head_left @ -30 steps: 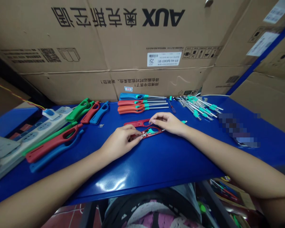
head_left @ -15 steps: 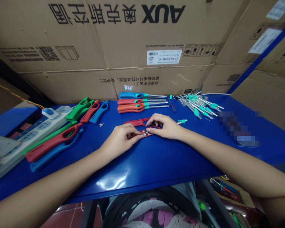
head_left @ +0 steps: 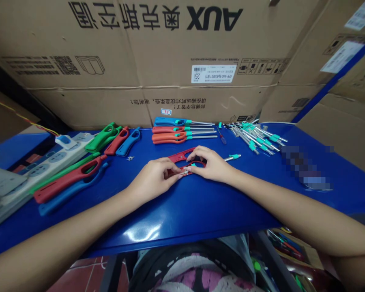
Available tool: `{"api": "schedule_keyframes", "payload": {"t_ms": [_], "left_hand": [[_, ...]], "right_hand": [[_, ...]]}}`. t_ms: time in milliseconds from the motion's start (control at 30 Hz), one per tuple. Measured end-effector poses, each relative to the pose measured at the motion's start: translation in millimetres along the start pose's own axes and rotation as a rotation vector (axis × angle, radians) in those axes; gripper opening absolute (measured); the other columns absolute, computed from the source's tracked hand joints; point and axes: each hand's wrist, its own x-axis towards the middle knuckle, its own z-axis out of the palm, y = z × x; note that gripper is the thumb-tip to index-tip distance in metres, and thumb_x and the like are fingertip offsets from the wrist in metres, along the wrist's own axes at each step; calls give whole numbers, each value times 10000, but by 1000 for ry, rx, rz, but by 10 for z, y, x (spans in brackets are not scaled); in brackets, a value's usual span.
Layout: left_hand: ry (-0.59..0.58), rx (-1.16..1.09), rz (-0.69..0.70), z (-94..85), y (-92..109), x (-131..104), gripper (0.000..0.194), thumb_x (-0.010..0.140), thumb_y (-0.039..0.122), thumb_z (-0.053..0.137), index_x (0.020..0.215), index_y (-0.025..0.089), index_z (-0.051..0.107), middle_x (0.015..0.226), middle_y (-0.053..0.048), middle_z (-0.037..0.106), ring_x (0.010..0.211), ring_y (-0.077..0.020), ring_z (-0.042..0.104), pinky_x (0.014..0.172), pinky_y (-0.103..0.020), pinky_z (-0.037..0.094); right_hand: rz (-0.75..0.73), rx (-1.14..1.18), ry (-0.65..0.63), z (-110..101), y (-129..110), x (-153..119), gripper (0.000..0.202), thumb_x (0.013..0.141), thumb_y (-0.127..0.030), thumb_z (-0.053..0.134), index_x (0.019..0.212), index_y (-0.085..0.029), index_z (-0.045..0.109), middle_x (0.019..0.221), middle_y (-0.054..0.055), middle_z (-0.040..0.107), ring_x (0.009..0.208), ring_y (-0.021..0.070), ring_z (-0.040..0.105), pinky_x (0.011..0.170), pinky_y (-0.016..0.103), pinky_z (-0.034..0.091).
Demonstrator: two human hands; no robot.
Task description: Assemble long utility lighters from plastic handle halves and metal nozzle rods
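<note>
Red plastic, seemingly open side up: a lighter handle half (head_left: pixel 198 162), directly between the left hand (head_left: pixel 156 174) and the right hand (head_left: pixel 214 164), low over the surface (head_left: pixel 200 207), with any contact beneath hidden. Runs crosswise, long axis left to right, right end angled slightly away from the body. Gripped near its left end by the left hand, with thumb and fingers pinched together along it. Bridged around the finger loop by the right hand, with thumb and forefinger curled toward each other, tips close over the inside; impossible to tell whether pinching a part or merely pressing. About equally near to both hands, with fingertips almost meeting around a small pale fitting (head_left: pixel 185 172). Beyond the right hand, on roughly the same line, a metal tube (head_left: pixel 228 159) with a teal collar (head_left: pixel 235 156); covered by the right hand wherever it may meet the handle half. Just behind, nearly parallel, a matching red shell (head_left: pixel 178 157), partly hidden by the right fingers. Farther back, also laid crosswise, a row of lighters (head_left: pixel 170 138) with tubes pointing right.
</note>
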Motion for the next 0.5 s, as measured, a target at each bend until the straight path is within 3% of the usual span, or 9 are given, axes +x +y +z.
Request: {"api": "schedule_keyframes", "payload": {"t_ms": [300, 500], "left_hand": [[11, 45, 23, -16, 40, -5, 138, 894, 275, 671, 932, 195, 777, 833, -26, 692, 637, -123, 612, 601, -239, 449], [-12, 104, 64, -54, 48, -19, 148, 889, 222, 662, 981, 183, 771, 849, -35, 675, 671, -129, 620, 637, -246, 477]], "right_hand": [[-10, -19, 8, 23, -8, 2, 163, 824, -296, 744, 940, -195, 691, 974, 56, 651, 931, 194, 613, 835, 342, 491], [26, 8, 105, -181, -60, 46, 154, 911, -301, 613, 923, -166, 687, 858, 33, 632, 680, 123, 511, 654, 274, 436]]}}
